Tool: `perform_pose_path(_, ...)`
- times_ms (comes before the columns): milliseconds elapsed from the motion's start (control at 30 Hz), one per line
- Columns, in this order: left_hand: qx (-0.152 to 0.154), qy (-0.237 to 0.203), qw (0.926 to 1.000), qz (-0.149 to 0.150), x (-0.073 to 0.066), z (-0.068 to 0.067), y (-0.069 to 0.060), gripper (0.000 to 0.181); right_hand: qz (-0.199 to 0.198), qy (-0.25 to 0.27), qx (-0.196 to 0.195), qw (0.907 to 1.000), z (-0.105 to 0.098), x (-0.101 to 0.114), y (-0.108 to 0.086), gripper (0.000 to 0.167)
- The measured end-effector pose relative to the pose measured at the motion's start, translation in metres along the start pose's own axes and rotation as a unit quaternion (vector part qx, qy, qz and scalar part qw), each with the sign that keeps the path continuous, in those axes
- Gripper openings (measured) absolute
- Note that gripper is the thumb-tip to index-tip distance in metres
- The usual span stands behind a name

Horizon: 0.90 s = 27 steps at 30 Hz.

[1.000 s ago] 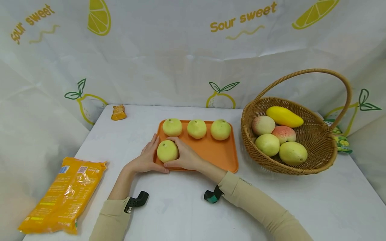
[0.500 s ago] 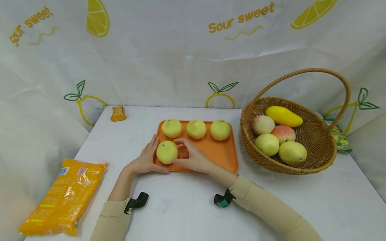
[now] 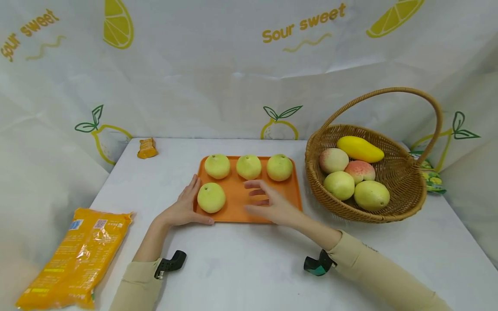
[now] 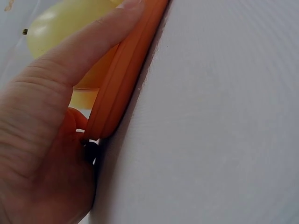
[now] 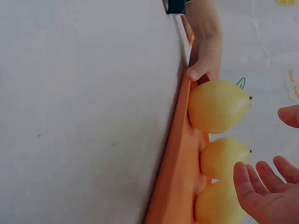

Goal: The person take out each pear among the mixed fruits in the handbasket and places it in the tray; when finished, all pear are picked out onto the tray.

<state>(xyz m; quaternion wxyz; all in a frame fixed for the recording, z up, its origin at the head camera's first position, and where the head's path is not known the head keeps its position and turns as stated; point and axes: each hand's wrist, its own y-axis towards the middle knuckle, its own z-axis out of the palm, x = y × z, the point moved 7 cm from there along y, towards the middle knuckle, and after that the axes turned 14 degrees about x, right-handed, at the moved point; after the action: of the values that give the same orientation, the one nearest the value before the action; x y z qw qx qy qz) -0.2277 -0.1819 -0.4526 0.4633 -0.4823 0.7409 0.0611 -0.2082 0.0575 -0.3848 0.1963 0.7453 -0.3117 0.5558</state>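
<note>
An orange tray (image 3: 237,216) lies on the table with a back row of 3 round pale yellow-green fruits (image 3: 249,167). Another such fruit (image 3: 211,198) sits at the tray's front left. My left hand (image 3: 182,209) rests against the tray's front left corner, fingers along the left side. In the left wrist view, its thumb (image 4: 79,51) lies straight along the front rim. My right hand (image 3: 272,206) hovers over the right part of the tray, slightly blurred, fingers parted and holding nothing. The right wrist view shows its fingertips (image 5: 240,172) apart from the fruits.
A wicker basket (image 3: 412,203) with a tall handle stands at right, holding a mango, peaches and other fruits. Behind it lies a green packet (image 3: 433,179). An orange bag (image 3: 74,259) lies front left, and a small orange packet (image 3: 147,148) back left.
My right hand has let go of the front left fruit and moved right, away from it. The fruit stays on the tray. My left hand keeps its place at the corner.
</note>
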Motion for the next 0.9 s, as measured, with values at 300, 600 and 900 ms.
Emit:
perform_pose_path(300,-0.016,0.035,0.9993,0.0,0.005,0.002,-0.005,0.132,-0.006,-0.04,-0.012,0.9991,-0.036,0.028,-0.049,0.055)
perform_pose_path(600,-0.028,0.053,0.9982,0.003,0.004,0.006,-0.012,0.125,-0.015,-0.077,-0.061,0.9951,-0.082,0.053,-0.096,0.047)
perform_pose_path(900,-0.03,0.049,0.9983,0.001,0.004,0.006,-0.011,0.129,0.039,-0.175,-0.103,0.9784,-0.134,0.06,-0.125,0.038)
